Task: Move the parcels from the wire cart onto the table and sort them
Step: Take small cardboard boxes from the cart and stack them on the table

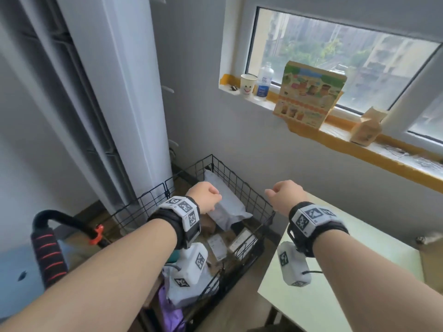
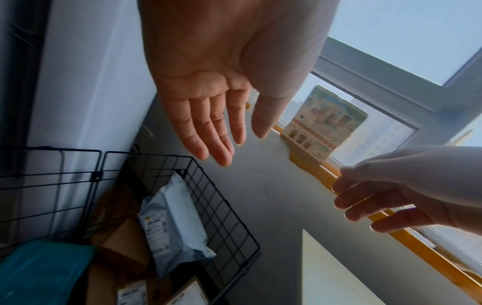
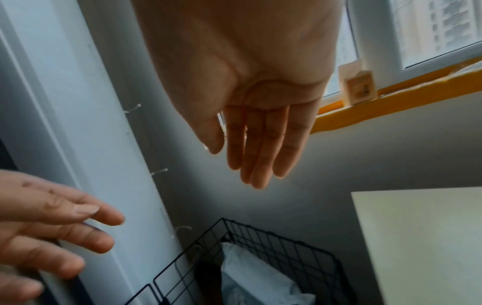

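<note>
Windowsill [image 1: 374,149] clutter — cup [image 1: 247,84]; bottle [image 1: 264,81]; box [image 1: 309,94]

Cart [image 1: 217,173]: thin black metal wire, matt. Grey mailer [image 1: 225,202]: smooth plastic film, slightly glossy, creased. Boxes [image 2: 122,245] below: brown cardboard, matt, with white paper labels. Table [image 1: 354,271]: pale, smooth, matt top. Cart handle [image 1: 49,255]: black foam grip, ribbed red. Sill cup [image 1: 248,85]: paper.
</note>
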Demonstrator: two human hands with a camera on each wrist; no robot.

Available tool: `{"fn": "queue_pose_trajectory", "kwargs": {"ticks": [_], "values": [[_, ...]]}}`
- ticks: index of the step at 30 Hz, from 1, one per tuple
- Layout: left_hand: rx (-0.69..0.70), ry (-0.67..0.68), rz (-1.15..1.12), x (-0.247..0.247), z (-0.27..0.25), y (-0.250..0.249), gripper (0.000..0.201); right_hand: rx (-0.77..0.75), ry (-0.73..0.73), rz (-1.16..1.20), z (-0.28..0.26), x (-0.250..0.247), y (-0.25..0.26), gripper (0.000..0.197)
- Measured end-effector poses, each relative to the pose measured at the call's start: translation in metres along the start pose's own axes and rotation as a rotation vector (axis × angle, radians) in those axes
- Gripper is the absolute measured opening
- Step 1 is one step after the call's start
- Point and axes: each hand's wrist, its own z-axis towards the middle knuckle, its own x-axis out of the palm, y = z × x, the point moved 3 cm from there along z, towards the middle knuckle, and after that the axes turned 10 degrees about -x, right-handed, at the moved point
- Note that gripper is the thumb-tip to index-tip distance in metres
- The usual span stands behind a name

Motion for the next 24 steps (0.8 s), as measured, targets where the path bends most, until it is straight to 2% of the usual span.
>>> {"fn": "queue_pose_trajectory", "kwargs": {"ticks": [4,7,10,11,13,20,24], "values": [[-0.054,-0.048,-0.026,-0.04,0.017,0.039,0.007,-0.039,0.039,0.017,0.014,0.035,0.048,0.031],[-0.095,-0.071,-0.069,-0.064,0.029,0.07,0.014,-0.064,0.045,0.045,0.023,0.059,0.078,0.028],[-0.129,-0.088,-0.082,-0.079,0.038,0.098,0.01,-0.08,0.082,0.058,0.031,0.083,0.098,0.027],[-0.138,-0.095,-0.081,-0.083,0.042,0.107,0.016,-0.082,0.1,0.056,0.034,0.091,0.103,0.027],[-0.185,-0.1,-0.095,-0.086,0.048,0.127,0.024,-0.086,0.13,0.039,0.038,0.108,0.109,0.027],[-0.323,-0.099,-0.149,-0.08,0.072,0.177,0.014,-0.076,0.249,-0.022,0.065,0.162,0.112,0.025],[-0.411,-0.07,-0.21,-0.066,0.093,0.194,0.017,-0.069,0.315,-0.007,0.087,0.186,0.104,0.022]]}}
